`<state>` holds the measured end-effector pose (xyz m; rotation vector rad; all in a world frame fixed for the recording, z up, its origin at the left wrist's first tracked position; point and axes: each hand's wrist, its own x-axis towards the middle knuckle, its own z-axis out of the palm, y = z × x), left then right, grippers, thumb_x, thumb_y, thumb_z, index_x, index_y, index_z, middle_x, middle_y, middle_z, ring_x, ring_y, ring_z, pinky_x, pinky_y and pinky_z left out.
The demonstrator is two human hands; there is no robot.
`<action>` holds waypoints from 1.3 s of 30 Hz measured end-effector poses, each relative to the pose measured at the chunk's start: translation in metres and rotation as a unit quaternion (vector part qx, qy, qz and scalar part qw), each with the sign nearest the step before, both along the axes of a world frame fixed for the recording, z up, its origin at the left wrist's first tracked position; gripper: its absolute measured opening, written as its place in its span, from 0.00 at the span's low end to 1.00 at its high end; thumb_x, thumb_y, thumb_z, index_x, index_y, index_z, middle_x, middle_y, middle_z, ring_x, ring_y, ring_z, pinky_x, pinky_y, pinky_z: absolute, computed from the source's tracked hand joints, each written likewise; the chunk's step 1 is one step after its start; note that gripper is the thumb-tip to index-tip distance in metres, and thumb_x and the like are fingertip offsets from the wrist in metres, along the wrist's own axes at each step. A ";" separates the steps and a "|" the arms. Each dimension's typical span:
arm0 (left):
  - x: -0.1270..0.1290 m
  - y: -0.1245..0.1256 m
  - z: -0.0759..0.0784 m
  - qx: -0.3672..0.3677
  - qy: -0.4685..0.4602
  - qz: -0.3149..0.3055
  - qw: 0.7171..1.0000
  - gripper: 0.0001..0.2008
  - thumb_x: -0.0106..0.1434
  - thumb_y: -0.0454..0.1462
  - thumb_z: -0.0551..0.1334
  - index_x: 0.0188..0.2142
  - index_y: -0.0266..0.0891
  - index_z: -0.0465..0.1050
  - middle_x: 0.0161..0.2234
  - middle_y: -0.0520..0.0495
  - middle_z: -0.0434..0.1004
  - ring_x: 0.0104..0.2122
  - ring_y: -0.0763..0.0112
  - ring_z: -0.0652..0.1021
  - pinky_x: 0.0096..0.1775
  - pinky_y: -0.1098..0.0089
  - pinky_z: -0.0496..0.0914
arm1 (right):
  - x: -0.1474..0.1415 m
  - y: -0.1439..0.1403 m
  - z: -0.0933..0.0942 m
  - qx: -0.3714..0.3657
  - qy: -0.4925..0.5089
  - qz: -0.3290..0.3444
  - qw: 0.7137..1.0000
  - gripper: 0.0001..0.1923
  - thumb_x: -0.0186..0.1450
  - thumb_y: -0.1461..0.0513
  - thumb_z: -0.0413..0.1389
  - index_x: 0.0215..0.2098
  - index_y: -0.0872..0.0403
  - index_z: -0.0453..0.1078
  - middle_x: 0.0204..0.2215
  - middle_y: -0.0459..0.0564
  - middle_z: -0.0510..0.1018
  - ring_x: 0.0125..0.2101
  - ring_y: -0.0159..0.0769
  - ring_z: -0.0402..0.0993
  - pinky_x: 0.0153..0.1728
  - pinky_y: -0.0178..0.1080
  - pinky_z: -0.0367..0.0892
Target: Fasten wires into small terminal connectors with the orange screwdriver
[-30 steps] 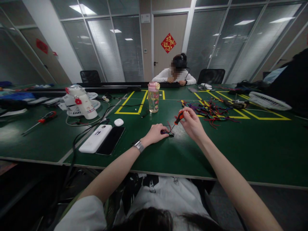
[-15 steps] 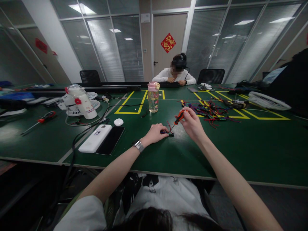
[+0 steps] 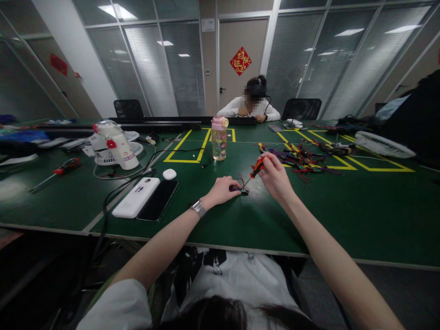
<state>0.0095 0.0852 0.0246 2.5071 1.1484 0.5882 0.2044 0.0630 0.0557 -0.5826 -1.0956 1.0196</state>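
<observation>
My left hand [image 3: 223, 190] pinches a small wired electronic part [image 3: 244, 192] against the green table [image 3: 220, 224]. Thin red and dark wires rise from that part beside my fingertips. In my right hand [image 3: 275, 176] is a small screwdriver [image 3: 257, 167] with an orange and black handle, held tilted. Its thin shaft slants down to the left and its tip meets the part or ends very close to it; the exact contact is too small to make out.
A pink-lidded bottle [image 3: 219, 140] stands beyond my hands. Tangled wired parts [image 3: 302, 158] lie to the right. On the left are a phone [image 3: 158, 201], a white power bank [image 3: 136, 198], a white case [image 3: 169, 174], a white bottle [image 3: 122, 149] and another screwdriver [image 3: 57, 174]. A person [image 3: 249, 105] sits opposite.
The screwdriver's handle has turned slightly in my right hand, while its tip stays at the same place. My left hand and the part have not visibly moved.
</observation>
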 end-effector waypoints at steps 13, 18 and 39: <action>0.000 0.003 -0.004 0.004 -0.014 0.000 1.000 0.07 0.65 0.40 0.67 0.41 0.42 0.81 0.38 0.49 0.77 0.40 0.66 0.76 0.46 0.67 0.67 | -0.002 -0.001 0.002 0.018 -0.015 0.014 1.000 0.12 0.63 0.48 0.63 0.38 0.44 0.73 0.34 0.43 0.78 0.38 0.35 0.76 0.47 0.44 0.73; 0.000 0.002 -0.005 0.006 -0.013 0.002 1.000 0.07 0.65 0.40 0.67 0.41 0.42 0.81 0.38 0.49 0.77 0.40 0.66 0.76 0.45 0.67 0.67 | 0.002 0.001 0.000 0.021 -0.016 -0.021 0.999 0.11 0.60 0.50 0.66 0.37 0.44 0.75 0.32 0.43 0.76 0.34 0.34 0.74 0.43 0.42 0.74; 0.000 0.002 -0.003 0.004 -0.010 0.001 1.000 0.07 0.65 0.41 0.67 0.41 0.42 0.81 0.39 0.49 0.77 0.40 0.66 0.76 0.47 0.67 0.67 | -0.001 -0.002 0.003 0.011 -0.017 0.027 0.999 0.14 0.62 0.48 0.64 0.42 0.42 0.75 0.35 0.44 0.79 0.39 0.36 0.76 0.48 0.45 0.73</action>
